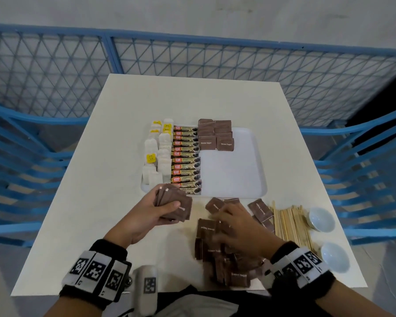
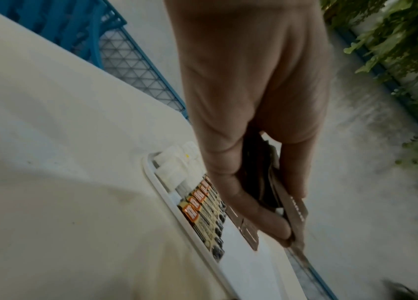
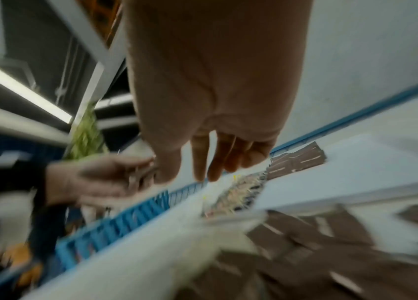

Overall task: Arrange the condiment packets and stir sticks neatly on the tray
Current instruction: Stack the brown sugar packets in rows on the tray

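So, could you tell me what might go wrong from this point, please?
1. The left hand grips a thick stack of brown sugar packets; a few could slide out and land on the coffee sticks lined up on the tray.
2. The right hand is over the loose packet pile, beside the stir sticks and two small bowls; a wide sweep might scatter them.

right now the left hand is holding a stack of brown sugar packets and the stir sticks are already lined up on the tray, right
Not quite. The left hand does hold a stack of brown sugar packets, but the stir sticks are not on the tray: the head view shows them lying on the table, to the right of the loose packets.
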`<move>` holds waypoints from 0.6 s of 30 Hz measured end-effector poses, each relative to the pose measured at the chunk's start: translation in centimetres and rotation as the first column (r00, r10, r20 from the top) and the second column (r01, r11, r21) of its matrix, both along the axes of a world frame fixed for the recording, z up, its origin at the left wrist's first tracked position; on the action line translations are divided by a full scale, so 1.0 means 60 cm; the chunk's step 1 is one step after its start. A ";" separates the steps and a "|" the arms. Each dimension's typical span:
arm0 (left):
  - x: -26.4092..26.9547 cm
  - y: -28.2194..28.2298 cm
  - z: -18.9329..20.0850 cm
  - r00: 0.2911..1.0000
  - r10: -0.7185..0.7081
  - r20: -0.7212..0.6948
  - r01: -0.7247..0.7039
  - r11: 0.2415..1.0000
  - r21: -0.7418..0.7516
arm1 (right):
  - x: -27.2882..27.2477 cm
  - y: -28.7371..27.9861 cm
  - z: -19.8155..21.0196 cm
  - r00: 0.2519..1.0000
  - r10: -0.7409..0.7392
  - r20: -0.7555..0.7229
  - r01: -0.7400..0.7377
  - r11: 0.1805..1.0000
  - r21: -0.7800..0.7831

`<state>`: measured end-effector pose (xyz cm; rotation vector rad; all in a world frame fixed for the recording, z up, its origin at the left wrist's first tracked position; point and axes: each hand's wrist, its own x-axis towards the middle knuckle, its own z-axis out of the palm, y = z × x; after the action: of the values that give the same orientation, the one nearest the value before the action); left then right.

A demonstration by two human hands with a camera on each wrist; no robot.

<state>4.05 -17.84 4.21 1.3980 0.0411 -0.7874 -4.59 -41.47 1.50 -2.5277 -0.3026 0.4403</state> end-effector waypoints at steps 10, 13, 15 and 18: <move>-0.007 0.028 0.001 0.987 0.144 0.067 -0.150 0.985 0.089 | -0.061 0.014 -0.036 0.942 0.304 -0.144 -0.336 0.854 -0.396; -0.008 0.027 0.001 0.986 0.148 0.076 -0.154 0.984 0.089 | -0.057 0.017 -0.034 0.937 0.310 -0.164 -0.350 0.851 -0.392; -0.008 0.024 0.001 0.988 0.134 0.080 -0.142 0.985 0.099 | -0.056 0.019 -0.032 0.933 0.322 -0.157 -0.358 0.856 -0.373; -0.007 0.016 0.002 0.991 0.094 0.092 -0.105 0.987 0.122 | -0.053 0.025 -0.027 0.932 0.340 -0.128 -0.363 0.883 -0.298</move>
<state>3.66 -16.86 4.30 1.5370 0.0941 -0.6500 -7.78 -39.97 -0.14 -2.7641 -0.7232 0.7743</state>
